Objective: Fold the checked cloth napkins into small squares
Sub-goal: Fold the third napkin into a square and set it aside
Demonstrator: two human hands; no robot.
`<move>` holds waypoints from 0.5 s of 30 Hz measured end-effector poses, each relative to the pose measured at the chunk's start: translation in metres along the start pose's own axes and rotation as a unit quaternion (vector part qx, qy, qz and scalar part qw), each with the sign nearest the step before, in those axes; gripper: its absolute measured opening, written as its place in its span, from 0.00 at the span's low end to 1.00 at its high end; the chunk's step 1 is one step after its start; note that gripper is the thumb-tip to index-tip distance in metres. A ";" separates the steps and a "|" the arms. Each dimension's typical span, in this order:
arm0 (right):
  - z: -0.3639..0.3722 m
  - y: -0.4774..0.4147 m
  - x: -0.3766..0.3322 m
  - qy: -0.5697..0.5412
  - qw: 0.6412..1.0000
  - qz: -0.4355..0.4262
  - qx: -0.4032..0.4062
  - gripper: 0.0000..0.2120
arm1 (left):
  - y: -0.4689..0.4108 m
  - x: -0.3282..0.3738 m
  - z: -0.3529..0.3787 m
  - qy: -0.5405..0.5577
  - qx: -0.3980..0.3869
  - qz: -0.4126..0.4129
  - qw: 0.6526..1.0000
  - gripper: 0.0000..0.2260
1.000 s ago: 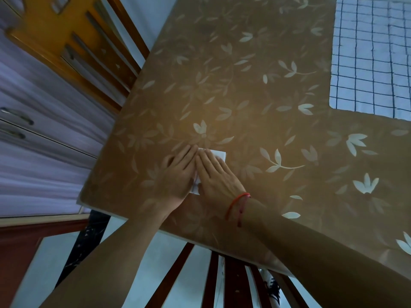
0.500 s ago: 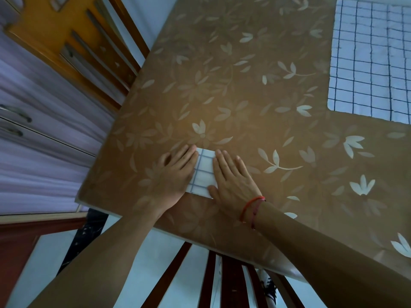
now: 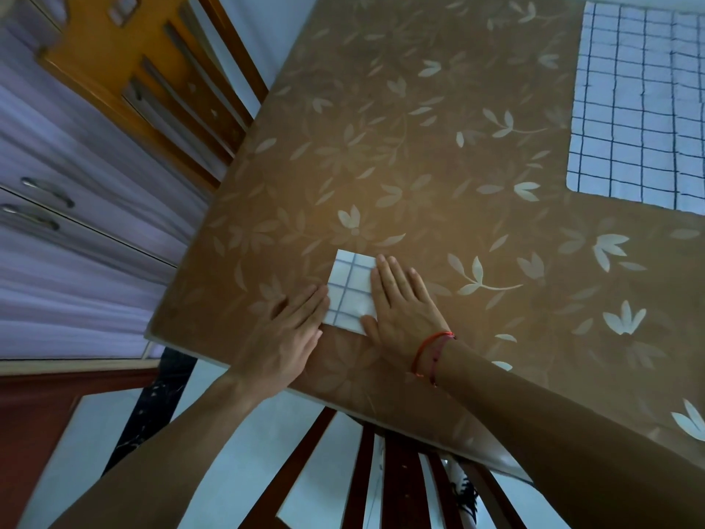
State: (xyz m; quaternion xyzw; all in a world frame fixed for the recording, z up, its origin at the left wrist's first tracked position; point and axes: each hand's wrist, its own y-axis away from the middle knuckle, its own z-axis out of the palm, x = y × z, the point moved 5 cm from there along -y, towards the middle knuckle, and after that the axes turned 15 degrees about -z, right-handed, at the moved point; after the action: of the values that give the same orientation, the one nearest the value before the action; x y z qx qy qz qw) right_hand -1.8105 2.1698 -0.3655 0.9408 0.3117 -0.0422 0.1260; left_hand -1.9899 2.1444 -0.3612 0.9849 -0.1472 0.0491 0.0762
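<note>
Brown covering with pale leaves and flowers lies over the whole table (image 3: 438,154). It looks smooth and a bit shiny. The near edge of the table runs slanted across the bottom of the view.

Close to that near edge lies a small folded napkin (image 3: 349,290). It is white with dark blue lines that make little boxes, and it lies flat.

The left hand (image 3: 290,330) lies flat on the table with its fingers straight and close together. Its fingertips touch the left side of the small folded napkin. The right hand (image 3: 404,303) also lies flat with straight fingers. It presses down on the right side of the napkin, and its thumb lies on the near corner. Neither hand curls around anything. A red string bracelet (image 3: 431,353) goes around the right wrist.

Far away at the top right corner of the table lies a big checked napkin (image 3: 641,108). It is spread out flat and runs out of view. It is well apart from the small one.

Beside the far left side of the table stands an orange-brown wooden chair (image 3: 152,70). Further left are pale purple drawers (image 3: 76,231) with metal handles. Under the near edge, the dark slats of another chair (image 3: 381,479) show, and a light floor (image 3: 236,452) lies below them.
</note>
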 end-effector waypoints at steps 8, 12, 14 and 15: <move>-0.041 -0.005 0.016 -0.221 0.965 0.014 0.139 0.26 | -0.042 -0.011 -0.039 0.311 0.010 -0.306 0.900 0.10; -0.056 -0.002 0.042 -0.324 0.912 0.155 0.197 0.14 | -0.062 -0.012 -0.044 0.298 -0.027 -0.318 0.899 0.09; -0.047 0.002 0.054 -0.385 0.872 0.249 0.170 0.10 | -0.066 -0.011 -0.042 0.286 -0.057 -0.328 0.898 0.08; -0.042 0.003 0.056 -0.418 0.850 0.279 0.159 0.11 | -0.067 -0.011 -0.041 0.280 -0.065 -0.336 0.897 0.08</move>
State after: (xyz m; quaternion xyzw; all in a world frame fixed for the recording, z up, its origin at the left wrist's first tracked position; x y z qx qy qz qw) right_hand -1.7635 2.2103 -0.3336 0.8888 -0.0566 -0.4437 0.1000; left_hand -1.9838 2.2180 -0.3315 0.9141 0.2171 0.2848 0.1900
